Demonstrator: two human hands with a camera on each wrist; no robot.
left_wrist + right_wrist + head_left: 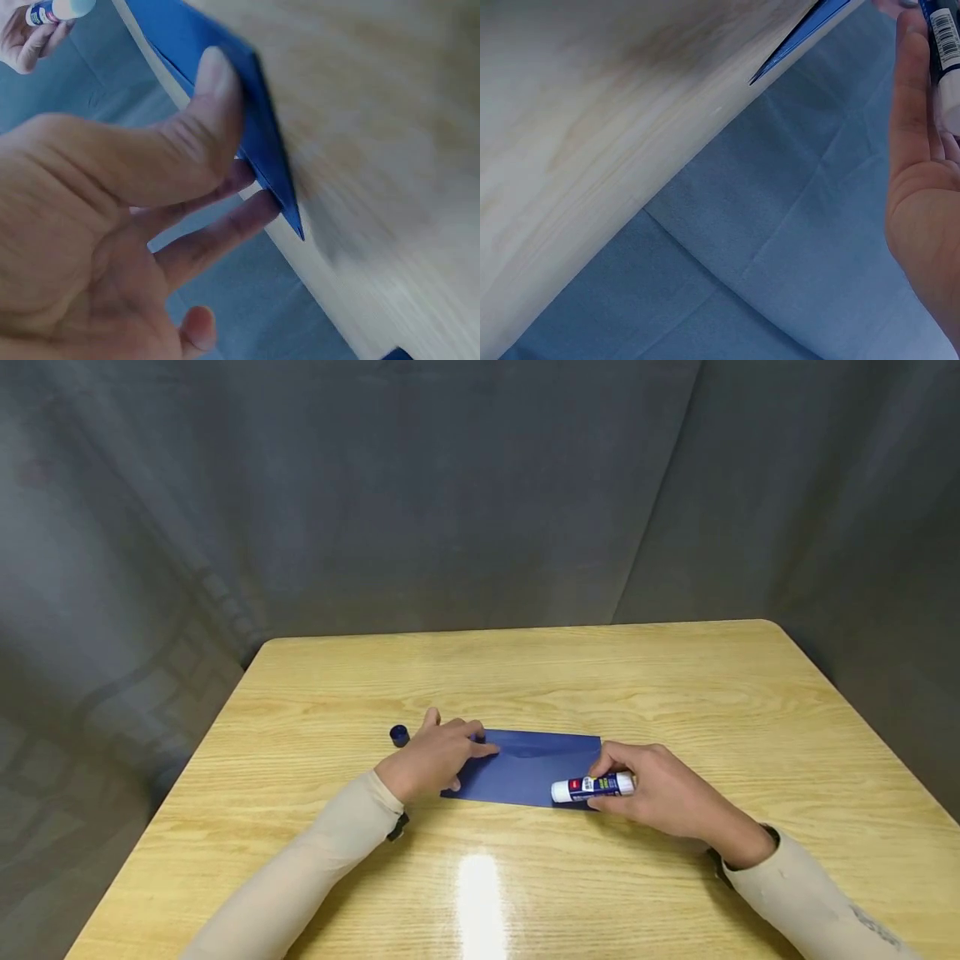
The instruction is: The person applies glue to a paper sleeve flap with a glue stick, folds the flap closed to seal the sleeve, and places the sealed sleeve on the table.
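Observation:
A dark blue paper envelope (525, 768) lies on the table, its flap line along the far side. My left hand (438, 756) rests over its left end, index finger stretched out on the paper and thumb at the near edge. In the left wrist view the thumb (217, 82) overlaps the blue paper (262, 142) and two fingertips touch its far edge. My right hand (660, 789) grips a glue stick (592, 787) with a white end and a dark label. The stick lies sideways over the envelope's near right corner, white end to the left.
A small dark blue cap (399, 736) stands on the table just left of my left hand. The wooden table (525, 668) has a grey curtain (450, 502) behind it. Light glares off the wood (482, 893) near the front.

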